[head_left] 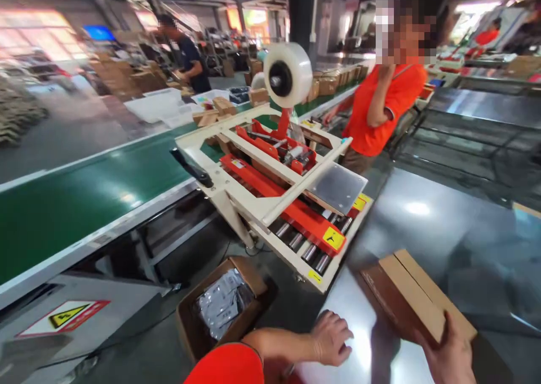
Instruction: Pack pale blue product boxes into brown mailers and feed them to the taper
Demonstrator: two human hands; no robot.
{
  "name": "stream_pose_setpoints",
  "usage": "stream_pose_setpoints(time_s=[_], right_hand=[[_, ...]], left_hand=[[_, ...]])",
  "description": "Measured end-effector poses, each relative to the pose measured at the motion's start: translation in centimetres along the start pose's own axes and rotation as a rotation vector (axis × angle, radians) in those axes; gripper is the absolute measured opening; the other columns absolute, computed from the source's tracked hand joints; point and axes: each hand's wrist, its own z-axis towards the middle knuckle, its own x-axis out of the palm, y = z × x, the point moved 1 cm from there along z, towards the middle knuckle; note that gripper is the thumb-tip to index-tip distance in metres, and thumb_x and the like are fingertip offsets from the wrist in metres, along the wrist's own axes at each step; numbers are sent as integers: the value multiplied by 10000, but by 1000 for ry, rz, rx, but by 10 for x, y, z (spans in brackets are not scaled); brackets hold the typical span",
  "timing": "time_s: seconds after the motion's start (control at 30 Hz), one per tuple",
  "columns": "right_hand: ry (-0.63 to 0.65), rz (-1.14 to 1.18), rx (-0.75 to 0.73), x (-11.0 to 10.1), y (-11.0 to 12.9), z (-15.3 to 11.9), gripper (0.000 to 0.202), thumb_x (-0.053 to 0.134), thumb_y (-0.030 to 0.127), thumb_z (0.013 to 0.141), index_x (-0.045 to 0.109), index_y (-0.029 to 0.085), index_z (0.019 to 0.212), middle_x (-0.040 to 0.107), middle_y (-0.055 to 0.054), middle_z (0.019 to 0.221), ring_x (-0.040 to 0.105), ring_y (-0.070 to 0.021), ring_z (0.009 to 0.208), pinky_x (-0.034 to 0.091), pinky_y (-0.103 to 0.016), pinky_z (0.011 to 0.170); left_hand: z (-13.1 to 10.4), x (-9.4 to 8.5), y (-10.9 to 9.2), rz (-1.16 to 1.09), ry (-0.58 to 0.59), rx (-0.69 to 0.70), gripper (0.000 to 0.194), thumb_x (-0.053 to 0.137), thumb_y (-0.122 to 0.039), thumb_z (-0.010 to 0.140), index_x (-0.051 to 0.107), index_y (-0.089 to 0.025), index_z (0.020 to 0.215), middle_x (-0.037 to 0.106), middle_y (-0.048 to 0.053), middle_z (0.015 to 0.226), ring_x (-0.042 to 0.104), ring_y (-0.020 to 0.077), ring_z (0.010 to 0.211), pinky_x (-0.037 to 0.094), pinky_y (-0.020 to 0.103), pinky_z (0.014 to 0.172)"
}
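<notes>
A closed brown cardboard box (408, 294) sits on the shiny metal table (418, 204) at the lower right. My right hand (452, 347) grips its near end, thumb over the top edge and the other fingers hidden. To the left, my left hand (332, 339) hovers over or rests on the table's near edge; its fingers are loosely bent and slightly apart, with nothing in them. Beyond the table stands a carton sealing machine (270, 201) with red guides, metal rollers and a large roll of clear tape (291, 74) on top.
An open carton (186, 330) of silvery packets is on the floor left of my arm. A green conveyor belt (84, 192) runs along the left. A person in an orange shirt (380, 102) stands behind the machine; another in dark clothes (192, 60) is farther back.
</notes>
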Motion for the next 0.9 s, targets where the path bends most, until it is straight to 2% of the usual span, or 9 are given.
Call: stream_pose_setpoints(time_s=[0.1,0.23,0.3,0.5,0.6,0.7,0.77,0.83,0.9], right_hand=[[1,31,-28,-5,18,12,923,516,641,809,292,142,1552,524,-278,1312,463,-507,1302,488,-646,929],[-44,87,-194,5,32,41,814,561,510,846,307,141,1525,504,-226,1331,472,-432,1296,464,-605,986],[-10,118,-232,11,44,58,784,578,437,841,307,140,1514,496,-214,1347,447,-401,1322,436,-585,1038],[212,241,-235,34,114,112,825,621,207,794,253,199,1531,353,-177,1480,275,-328,1461,323,-546,1159],[271,349,-283,47,150,123,895,635,120,762,208,172,1547,280,-202,1538,255,-306,1478,257,-519,1199],[272,428,-290,53,168,107,1009,679,112,742,104,118,1572,230,-230,1594,267,-277,1487,349,-417,1166],[259,472,-284,52,165,81,1027,699,155,760,84,125,1582,203,-215,1627,330,-263,1463,450,-360,1084],[245,506,-270,45,144,40,967,681,202,797,124,185,1587,256,-175,1627,492,-244,1351,528,-338,982],[213,518,-266,26,104,-16,843,617,234,847,196,251,1577,397,-136,1568,624,-218,1183,565,-353,918]], left_hand=[[-5,-9,-4,-40,15,-25,326,583,-410,874,653,-210,1121,684,63,1027,601,249,974,418,403,894],[-10,-11,-8,-69,57,-14,304,583,-386,879,640,-207,1119,665,64,1045,579,244,979,414,406,893],[-12,-11,-10,-77,63,-14,293,586,-375,876,634,-208,1113,661,59,1044,570,240,975,410,407,894],[-13,-3,-7,-69,61,-30,257,611,-356,867,644,-221,1084,664,63,1032,570,244,956,423,413,889],[-12,7,-6,-44,86,-15,238,622,-300,856,672,-233,1079,678,75,994,593,249,932,446,410,858],[-17,14,-9,-42,45,-22,250,624,-239,830,693,-240,1070,695,81,995,617,261,928,467,417,837],[-24,13,-11,-47,-37,-21,258,583,-202,839,696,-241,1068,704,81,1012,625,266,942,472,429,858],[-33,9,-9,-56,-116,-4,281,521,-182,869,691,-244,1084,710,79,1040,629,269,978,468,442,898],[-38,3,-7,-71,-132,16,292,471,-194,901,692,-228,1089,714,85,1045,635,273,989,470,450,903]])
